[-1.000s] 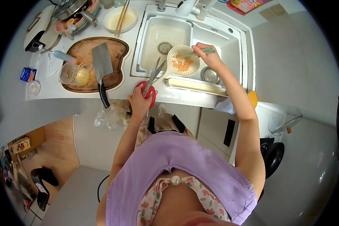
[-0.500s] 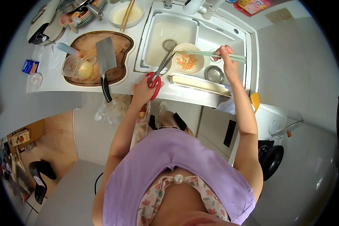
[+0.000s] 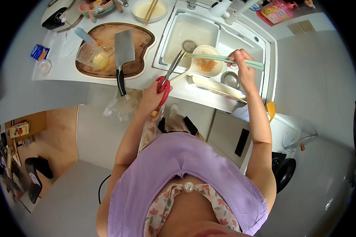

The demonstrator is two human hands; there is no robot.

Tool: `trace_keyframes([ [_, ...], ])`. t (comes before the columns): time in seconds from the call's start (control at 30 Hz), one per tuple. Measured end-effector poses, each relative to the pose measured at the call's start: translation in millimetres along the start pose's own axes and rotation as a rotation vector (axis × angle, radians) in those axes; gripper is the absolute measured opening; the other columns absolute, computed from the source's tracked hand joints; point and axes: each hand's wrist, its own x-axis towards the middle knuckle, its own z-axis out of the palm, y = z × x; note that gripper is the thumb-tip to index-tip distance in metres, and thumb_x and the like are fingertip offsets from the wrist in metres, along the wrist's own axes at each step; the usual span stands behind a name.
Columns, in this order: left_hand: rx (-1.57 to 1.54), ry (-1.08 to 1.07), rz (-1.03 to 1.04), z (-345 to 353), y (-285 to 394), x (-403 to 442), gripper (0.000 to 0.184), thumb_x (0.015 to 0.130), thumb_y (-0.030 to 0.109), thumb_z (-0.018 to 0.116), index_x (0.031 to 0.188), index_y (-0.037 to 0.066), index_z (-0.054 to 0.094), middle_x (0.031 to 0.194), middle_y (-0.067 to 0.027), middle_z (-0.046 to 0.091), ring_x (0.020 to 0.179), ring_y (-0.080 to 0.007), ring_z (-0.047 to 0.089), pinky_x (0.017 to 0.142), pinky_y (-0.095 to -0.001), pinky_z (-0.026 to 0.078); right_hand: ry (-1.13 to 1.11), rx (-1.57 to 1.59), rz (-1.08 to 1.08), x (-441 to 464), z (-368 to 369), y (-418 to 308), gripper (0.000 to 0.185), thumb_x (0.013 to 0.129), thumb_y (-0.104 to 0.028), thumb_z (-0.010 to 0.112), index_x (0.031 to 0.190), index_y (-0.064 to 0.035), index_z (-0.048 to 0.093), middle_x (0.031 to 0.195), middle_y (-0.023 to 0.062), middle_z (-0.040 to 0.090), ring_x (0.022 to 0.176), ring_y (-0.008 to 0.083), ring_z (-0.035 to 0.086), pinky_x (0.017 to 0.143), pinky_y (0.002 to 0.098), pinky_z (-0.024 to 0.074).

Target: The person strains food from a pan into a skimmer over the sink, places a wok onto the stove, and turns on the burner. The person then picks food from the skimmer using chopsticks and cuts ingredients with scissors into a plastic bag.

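My left hand (image 3: 149,98) grips red-handled scissors (image 3: 165,85), their blades pointing up toward the sink and nearly together. My right hand (image 3: 243,67) holds pale green chopsticks (image 3: 247,63) level across a cream strainer (image 3: 216,70). Their tips are close to the scissor blades; I cannot tell whether they touch or pinch anything. Small orange pieces (image 3: 205,65) lie in the strainer, which rests over the sink (image 3: 174,29). The strainer's handle reaches down close to my left hand, and whether the fingers touch it is hidden.
Left of the sink, a cutting board (image 3: 103,29) carries a cleaver (image 3: 124,47) with its handle past the counter edge, and a clear measuring cup (image 3: 95,57). A white bowl (image 3: 140,17) with wooden chopsticks stands behind. A metal bowl (image 3: 230,80) sits right of the strainer.
The camera view has shifted, so the counter appears further right and up. The scissor blades, spread apart before, are now closer together. Both hands keep their holds.
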Motion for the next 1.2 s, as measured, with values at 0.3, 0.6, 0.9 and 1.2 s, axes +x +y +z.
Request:
trace_keyframes([
  [0.3,-0.009,0.103,0.073,-16.4,-21.6,-26.0,0.042,0.080,0.039,0.065,0.097,0.001,0.056,0.075,-0.0102,0.059,0.067,-0.0166,0.053,0.063,-0.0290,0.042,-0.093,0.048,-0.023,2.1,33.4,-13.1,0.032,0.094,-0.024,0.046,0.073,-0.0011,0.054,0.068,0.0059,0.057,0.063,0.0115,0.053,0.062,0.0248,0.0433],
  [0.6,-0.131,0.079,0.039,-41.9,-32.1,-61.5,0.037,0.082,0.036,0.063,0.091,0.001,0.055,0.069,-0.0064,0.053,0.062,-0.0136,0.046,0.058,-0.0288,0.039,-0.171,0.021,-0.058,-4.8,64.1,-26.2,0.031,0.094,-0.024,0.047,0.073,-0.0011,0.054,0.067,0.0059,0.058,0.063,0.0115,0.054,0.062,0.0250,0.0438],
  [0.9,-0.034,-0.029,-0.128,-63.8,-60.6,-138.5,0.039,0.083,0.039,0.060,0.088,0.001,0.054,0.064,-0.0082,0.052,0.059,-0.0168,0.048,0.055,-0.0310,0.039,-0.336,0.018,0.012,-45.4,109.7,-43.5,0.028,0.092,-0.020,0.050,0.074,0.0008,0.057,0.072,0.0059,0.059,0.064,0.0118,0.054,0.059,0.0248,0.0438],
  [1.2,-0.172,-0.067,-0.208,-55.4,-118.2,-175.8,0.046,0.081,0.046,0.061,0.094,0.001,0.056,0.069,-0.0127,0.059,0.060,-0.0230,0.056,0.054,-0.0324,0.041,-0.360,-0.035,0.136,-78.2,141.0,-23.2,0.029,0.091,-0.022,0.051,0.074,0.0006,0.058,0.067,0.0046,0.057,0.061,0.0106,0.053,0.057,0.0247,0.0434],
])
